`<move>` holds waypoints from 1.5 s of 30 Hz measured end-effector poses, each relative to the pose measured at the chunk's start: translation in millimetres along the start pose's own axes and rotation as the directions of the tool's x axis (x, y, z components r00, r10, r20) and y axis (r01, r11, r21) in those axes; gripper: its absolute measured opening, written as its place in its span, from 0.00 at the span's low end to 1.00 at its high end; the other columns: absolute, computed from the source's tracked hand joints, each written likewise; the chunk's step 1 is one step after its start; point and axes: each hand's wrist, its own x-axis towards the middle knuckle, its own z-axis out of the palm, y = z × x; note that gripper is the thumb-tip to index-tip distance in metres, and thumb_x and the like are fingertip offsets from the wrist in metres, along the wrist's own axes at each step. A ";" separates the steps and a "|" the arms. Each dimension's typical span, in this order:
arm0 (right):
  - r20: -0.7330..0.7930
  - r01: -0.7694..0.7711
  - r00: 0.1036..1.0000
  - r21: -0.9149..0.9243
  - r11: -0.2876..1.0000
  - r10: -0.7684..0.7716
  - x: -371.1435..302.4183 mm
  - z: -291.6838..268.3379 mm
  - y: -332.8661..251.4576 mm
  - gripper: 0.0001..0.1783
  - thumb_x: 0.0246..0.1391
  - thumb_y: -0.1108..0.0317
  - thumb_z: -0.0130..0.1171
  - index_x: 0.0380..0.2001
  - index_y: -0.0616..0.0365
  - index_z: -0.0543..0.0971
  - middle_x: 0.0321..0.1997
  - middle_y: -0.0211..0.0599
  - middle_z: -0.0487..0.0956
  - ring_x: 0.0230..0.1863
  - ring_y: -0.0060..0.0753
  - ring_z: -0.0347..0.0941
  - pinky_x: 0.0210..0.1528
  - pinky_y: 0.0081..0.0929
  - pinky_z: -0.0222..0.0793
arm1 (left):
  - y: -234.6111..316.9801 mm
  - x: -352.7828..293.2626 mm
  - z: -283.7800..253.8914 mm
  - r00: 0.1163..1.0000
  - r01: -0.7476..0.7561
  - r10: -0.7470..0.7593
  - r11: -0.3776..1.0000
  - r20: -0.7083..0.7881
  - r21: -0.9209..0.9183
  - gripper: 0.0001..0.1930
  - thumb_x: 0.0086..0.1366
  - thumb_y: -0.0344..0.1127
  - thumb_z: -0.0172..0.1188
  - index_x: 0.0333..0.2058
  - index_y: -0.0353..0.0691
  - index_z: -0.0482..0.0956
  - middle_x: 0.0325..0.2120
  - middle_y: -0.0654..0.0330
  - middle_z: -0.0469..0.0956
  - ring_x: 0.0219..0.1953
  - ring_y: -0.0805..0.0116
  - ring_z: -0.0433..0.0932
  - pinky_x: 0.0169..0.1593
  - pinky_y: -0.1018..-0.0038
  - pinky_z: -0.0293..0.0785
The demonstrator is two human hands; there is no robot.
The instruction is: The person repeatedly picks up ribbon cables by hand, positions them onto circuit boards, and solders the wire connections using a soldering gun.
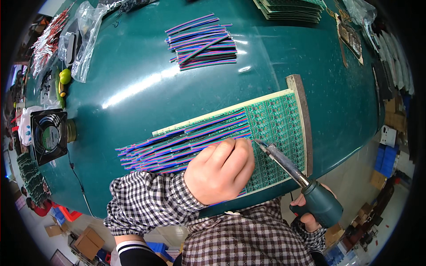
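A green circuit board panel (pixel 277 124), made of many small repeated boards, lies on the table in front of me. Several flat multicoloured ribbon wires (pixel 191 135) run across its left part and past its left edge. My left hand (pixel 219 170) rests over the panel, closed, its fingertips pinching at the end of a ribbon wire; the pinched end itself is mostly hidden. At lower right, my right hand (pixel 309 220) is wrapped round the dark green handle of a soldering iron (pixel 326 204). The iron's tip touches or nearly touches the board beside my left fingertips; which, I cannot tell.
Loose ribbon wires (pixel 202 42) lie in a pile on the green table (pixel 133 62). A black fan (pixel 49 135) stands at the left edge. Stacked circuit boards (pixel 290 9) are at the back. A pale strip (pixel 301 128) borders the panel's right end.
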 end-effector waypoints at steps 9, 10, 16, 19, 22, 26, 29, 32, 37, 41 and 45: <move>-0.026 -0.005 1.000 0.017 1.000 0.006 -1.3 2.1 -1.0 0.31 0.43 0.33 0.76 0.31 0.53 0.88 0.28 0.26 0.85 0.25 0.31 0.77 0.28 0.29 0.71 | 1.1 -1.1 3.4 0.999 0.023 -0.023 1.000 -0.039 0.005 0.17 0.47 0.28 0.67 0.39 0.31 0.86 0.37 0.55 0.79 0.35 0.65 0.82 0.33 0.75 0.78; -0.027 -0.004 1.000 0.016 1.000 0.005 -1.4 2.1 -0.8 0.31 0.43 0.33 0.76 0.31 0.53 0.88 0.28 0.26 0.85 0.25 0.31 0.77 0.28 0.29 0.71 | 1.3 -0.9 3.2 0.999 0.024 -0.024 1.000 -0.039 0.005 0.17 0.47 0.28 0.67 0.39 0.31 0.86 0.37 0.55 0.79 0.35 0.65 0.82 0.33 0.75 0.78; -0.021 -0.014 1.000 0.001 1.000 0.014 -2.3 1.5 -0.5 0.32 0.43 0.32 0.75 0.31 0.52 0.88 0.28 0.26 0.85 0.25 0.31 0.76 0.29 0.29 0.71 | 3.0 -0.3 4.5 0.999 0.034 -0.033 0.999 -0.033 0.008 0.16 0.49 0.27 0.67 0.39 0.31 0.86 0.37 0.56 0.79 0.35 0.66 0.82 0.33 0.75 0.78; -0.021 -0.007 1.000 -0.005 1.000 0.007 -2.8 1.6 0.4 0.32 0.43 0.32 0.75 0.32 0.52 0.88 0.27 0.26 0.84 0.25 0.32 0.77 0.29 0.29 0.71 | 4.5 -1.4 4.5 0.999 0.038 -0.037 0.999 -0.033 0.034 0.15 0.49 0.27 0.68 0.39 0.31 0.86 0.37 0.56 0.80 0.35 0.66 0.82 0.33 0.76 0.77; -0.027 -0.005 1.000 -0.002 1.000 0.005 -1.7 2.1 -0.3 0.33 0.43 0.32 0.75 0.31 0.53 0.88 0.27 0.26 0.84 0.25 0.32 0.77 0.28 0.29 0.71 | 4.4 -1.1 3.8 0.999 0.034 -0.034 0.999 -0.022 0.037 0.15 0.49 0.27 0.68 0.39 0.31 0.86 0.37 0.56 0.79 0.36 0.66 0.82 0.33 0.76 0.77; -0.035 -0.005 0.999 -0.016 1.000 0.004 -3.0 1.7 1.9 0.32 0.43 0.32 0.76 0.31 0.53 0.88 0.26 0.27 0.84 0.25 0.32 0.76 0.29 0.29 0.71 | 4.4 -1.4 3.1 1.000 0.027 -0.028 0.999 0.009 0.042 0.15 0.50 0.27 0.68 0.39 0.31 0.86 0.37 0.56 0.79 0.36 0.66 0.82 0.34 0.76 0.78; -0.017 -0.013 1.000 -0.026 1.000 0.012 -3.7 -0.1 3.5 0.34 0.42 0.30 0.75 0.31 0.53 0.88 0.26 0.27 0.83 0.25 0.32 0.76 0.29 0.30 0.72 | 4.5 -2.1 4.1 1.000 0.022 -0.022 0.999 0.005 0.048 0.16 0.49 0.27 0.67 0.39 0.31 0.86 0.37 0.56 0.79 0.36 0.65 0.82 0.34 0.76 0.78; -0.016 -0.029 0.999 -0.026 0.999 0.028 -4.2 -2.9 1.3 0.35 0.41 0.28 0.74 0.31 0.52 0.89 0.26 0.26 0.83 0.26 0.32 0.76 0.29 0.30 0.72 | 4.6 -2.1 4.5 1.000 0.020 -0.020 0.998 0.002 0.052 0.16 0.49 0.27 0.67 0.39 0.31 0.86 0.37 0.56 0.79 0.36 0.65 0.82 0.34 0.76 0.78; -0.037 -0.033 0.999 -0.027 0.999 0.032 -4.5 -0.9 -0.3 0.36 0.40 0.27 0.73 0.32 0.52 0.89 0.27 0.26 0.83 0.27 0.32 0.77 0.32 0.30 0.74 | 5.5 -2.2 4.3 1.000 0.022 -0.022 0.998 0.001 0.062 0.16 0.49 0.27 0.67 0.39 0.31 0.86 0.37 0.56 0.79 0.36 0.66 0.82 0.34 0.76 0.77; -0.047 -0.034 0.998 0.028 0.999 0.036 -1.9 3.9 -5.8 0.35 0.41 0.28 0.74 0.32 0.52 0.89 0.29 0.27 0.85 0.29 0.33 0.79 0.35 0.30 0.75 | 5.0 -1.5 4.2 1.000 0.017 -0.017 0.998 -0.005 0.062 0.17 0.48 0.27 0.67 0.40 0.31 0.87 0.37 0.56 0.79 0.36 0.65 0.82 0.34 0.76 0.77; 0.012 -0.041 0.999 -0.018 0.999 0.041 -4.6 -4.1 -2.1 0.35 0.42 0.29 0.74 0.31 0.53 0.88 0.31 0.28 0.86 0.30 0.33 0.80 0.35 0.30 0.76 | 5.2 -1.8 4.1 1.000 0.008 -0.007 0.997 -0.009 0.076 0.17 0.48 0.28 0.67 0.40 0.31 0.87 0.37 0.56 0.80 0.36 0.65 0.82 0.34 0.76 0.77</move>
